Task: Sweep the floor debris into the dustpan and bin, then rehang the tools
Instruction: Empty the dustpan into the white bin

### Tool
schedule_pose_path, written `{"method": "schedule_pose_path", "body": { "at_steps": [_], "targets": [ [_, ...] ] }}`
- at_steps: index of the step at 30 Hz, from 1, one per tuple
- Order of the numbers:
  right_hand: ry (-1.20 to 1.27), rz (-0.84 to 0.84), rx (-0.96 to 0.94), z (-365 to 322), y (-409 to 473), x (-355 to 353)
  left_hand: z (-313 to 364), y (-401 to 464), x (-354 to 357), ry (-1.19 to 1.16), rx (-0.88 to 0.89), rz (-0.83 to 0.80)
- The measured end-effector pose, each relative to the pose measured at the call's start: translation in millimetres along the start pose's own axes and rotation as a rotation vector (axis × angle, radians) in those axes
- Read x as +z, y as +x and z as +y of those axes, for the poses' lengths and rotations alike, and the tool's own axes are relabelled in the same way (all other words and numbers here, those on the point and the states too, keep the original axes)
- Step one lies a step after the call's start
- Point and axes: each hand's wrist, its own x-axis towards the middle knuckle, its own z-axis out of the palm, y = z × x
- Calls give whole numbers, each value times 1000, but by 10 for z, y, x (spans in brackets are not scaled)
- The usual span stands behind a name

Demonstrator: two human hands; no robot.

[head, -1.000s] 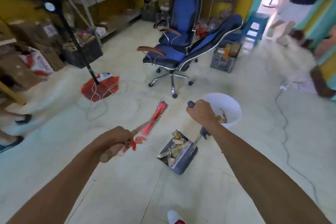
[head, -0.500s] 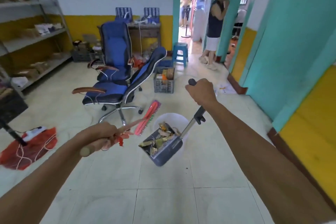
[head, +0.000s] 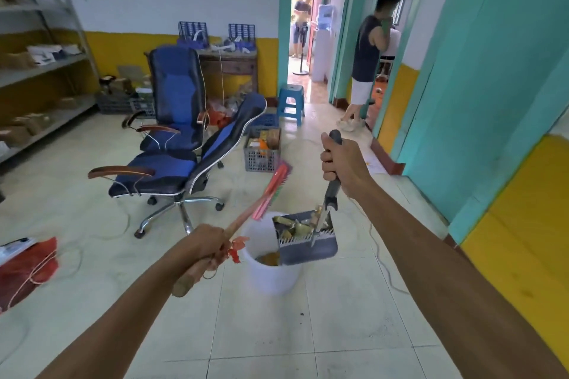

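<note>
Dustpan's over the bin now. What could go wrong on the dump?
1. The dustpan covers only the right part of the white bin mouth; tipped carelessly, scraps may land on the floor.
2. The light bin could tip if the pan knocks its rim.
3. The broom, held raised in the left hand, points toward the blue chair and may hit it.

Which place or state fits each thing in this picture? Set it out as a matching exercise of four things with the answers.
Things:
1. broom
2. dustpan
3. white bin
4. blue stool

Places or states:
A. stands on the floor under the dustpan
B. held by its wooden handle in the left hand
C. stands by the doorway
D. loaded with debris, held by its long handle in the right hand

Pairs: 1-B, 2-D, 3-A, 4-C
</note>
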Motion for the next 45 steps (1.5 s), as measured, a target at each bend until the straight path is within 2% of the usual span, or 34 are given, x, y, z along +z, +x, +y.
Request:
{"method": "schedule_pose_path", "body": {
  "at_steps": [3,6,12,15,17,20,24,28,35,40,45],
  "targets": [
    [-260,-3,13,61,160,135,-153,255,-110,-9,8,-43],
    [-388,-9,-45,83,290,371,-256,550,-354,114,4,-56],
    [-995,12,-361,114,455,952,-232,997,-916,217,33,-77],
    [-1157,-176,-401,355,410,1406,-188,1182,-1260,156,7,-146],
    [-1287,-338,-441,655,303,1736,-172,1277,-1460,186,-15,-135],
    [-1352,-501,-477,1066,76,2121,-247,1374,-1633,265,27,-121],
    [-1515,-638,-490,1451,-158,2380,-438,1434,-1801,65,-78,-194],
    [-1659,-841,-370,1684,-387,2555,-543,1448,-1986,98,-50,-226],
    [-1815,-1012,-360,1801,-486,2651,-671,1493,-2166,-2,-107,-300],
    [-1895,-1238,-420,1958,-589,2592,-502,1481,-2348,-167,-245,-382],
    [-1949,-1267,-441,2089,-666,2670,-463,1293,-2348,-162,-235,-367]
  ]
}}
